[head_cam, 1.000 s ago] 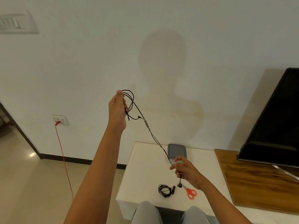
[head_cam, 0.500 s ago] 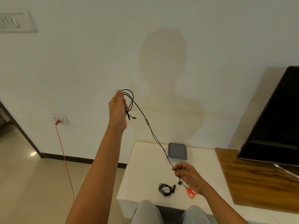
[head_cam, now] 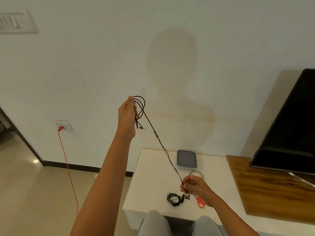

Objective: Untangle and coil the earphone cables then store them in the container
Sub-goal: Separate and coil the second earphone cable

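Note:
My left hand (head_cam: 128,114) is raised in front of the wall and grips a few loops of a black earphone cable (head_cam: 163,145); the jack end dangles just below the loops. The cable runs taut down to my right hand (head_cam: 194,186), which pinches it low over the white table (head_cam: 150,181), with the earbuds hanging under the fingers. A second black earphone (head_cam: 174,199) lies coiled on the table beside my right hand. A grey lidded container (head_cam: 186,158) sits at the table's back edge.
Red-handled scissors (head_cam: 200,202) lie partly under my right wrist. A thin ring (head_cam: 196,172) lies behind my right hand. A black TV (head_cam: 289,126) stands on a wooden board (head_cam: 265,189) to the right. A red cord (head_cam: 68,169) hangs from a wall socket at left.
My right hand has slid down the cable toward the earbuds and closer to me, uncovering the grey container. The left hand has stayed raised with its loops.

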